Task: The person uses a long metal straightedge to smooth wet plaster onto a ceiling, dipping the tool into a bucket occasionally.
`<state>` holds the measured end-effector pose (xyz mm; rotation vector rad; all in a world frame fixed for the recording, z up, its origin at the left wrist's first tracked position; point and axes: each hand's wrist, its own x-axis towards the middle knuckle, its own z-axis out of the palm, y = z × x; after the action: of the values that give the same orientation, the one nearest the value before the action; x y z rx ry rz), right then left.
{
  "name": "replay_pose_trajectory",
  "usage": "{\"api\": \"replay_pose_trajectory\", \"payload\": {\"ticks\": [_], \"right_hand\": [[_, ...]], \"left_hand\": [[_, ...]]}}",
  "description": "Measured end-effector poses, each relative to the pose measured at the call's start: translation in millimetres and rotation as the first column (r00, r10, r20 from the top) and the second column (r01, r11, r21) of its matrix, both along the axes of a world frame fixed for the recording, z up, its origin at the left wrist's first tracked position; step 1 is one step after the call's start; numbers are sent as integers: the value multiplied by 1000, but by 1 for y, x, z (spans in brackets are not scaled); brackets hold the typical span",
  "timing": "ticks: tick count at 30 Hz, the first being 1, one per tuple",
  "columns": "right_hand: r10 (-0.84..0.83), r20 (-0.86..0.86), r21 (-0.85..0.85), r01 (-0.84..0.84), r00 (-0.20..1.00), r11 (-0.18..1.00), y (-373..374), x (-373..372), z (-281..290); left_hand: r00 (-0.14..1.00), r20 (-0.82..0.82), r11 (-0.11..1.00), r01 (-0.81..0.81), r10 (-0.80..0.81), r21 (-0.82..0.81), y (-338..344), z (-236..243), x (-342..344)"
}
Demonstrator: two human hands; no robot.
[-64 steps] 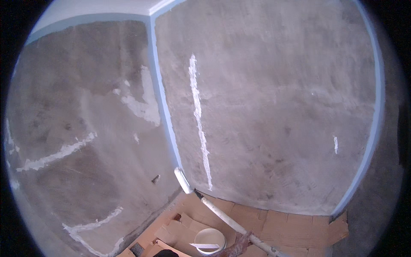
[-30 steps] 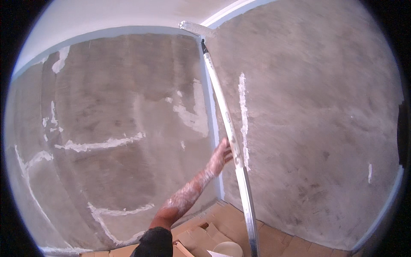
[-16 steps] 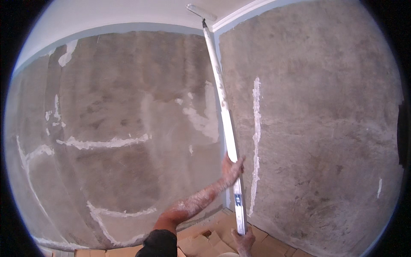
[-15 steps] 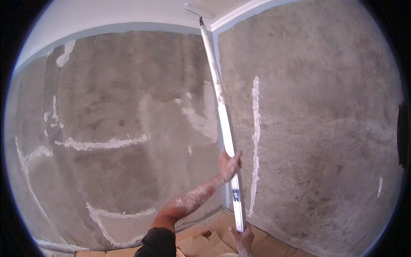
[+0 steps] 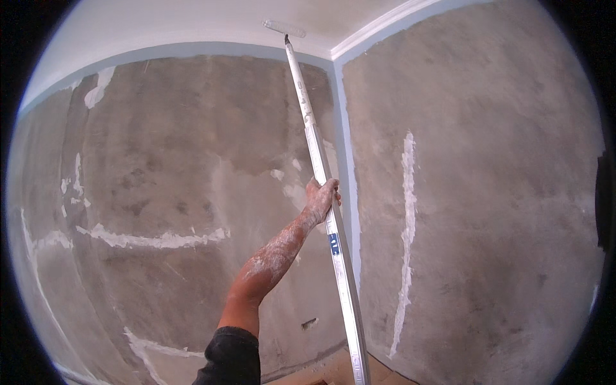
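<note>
My left hand (image 5: 321,199), its forearm dusted white, is wrapped round a long pale pole (image 5: 346,300), which rises from the lower edge and has a metal lower section and a small blue label. A black connector joins its top to a white paint roller (image 5: 283,28), seen against the white ceiling (image 5: 192,19) left of the corner; whether it touches the ceiling is hard to tell. The pole's foot and my right hand are out of view.
Two rough grey walls (image 5: 487,192) with white filler patches and pale blue borders meet in a corner, under white moulding (image 5: 378,24). A small slot (image 5: 310,323) is low in the left wall. Cardboard (image 5: 362,372) lies on the floor below.
The roller has gone from low in the corner up to the ceiling, and has since shifted left. My left hand sits higher in view on the pole. My right hand has dropped out of view.
</note>
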<state>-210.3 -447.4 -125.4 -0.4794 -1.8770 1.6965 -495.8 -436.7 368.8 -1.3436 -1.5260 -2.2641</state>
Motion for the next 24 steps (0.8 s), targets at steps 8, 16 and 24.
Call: {"api": "replay_pose_trajectory", "payload": {"ticks": [8, 16, 24], "right_hand": [[230, -36, -180, -233, 972, 956, 12, -40, 43], [75, -178, -108, -96, 981, 990, 25, -105, 79], [-75, -160, 169, 102, 984, 980, 42, -158, 96]], "left_hand": [[996, -23, 996, 90, -90, 0, 1, 44, -62], [998, 9, 996, 63, -63, -67, 3, 32, -88], [1000, -5, 998, -20, 19, -68, 6, 46, -123]]}}
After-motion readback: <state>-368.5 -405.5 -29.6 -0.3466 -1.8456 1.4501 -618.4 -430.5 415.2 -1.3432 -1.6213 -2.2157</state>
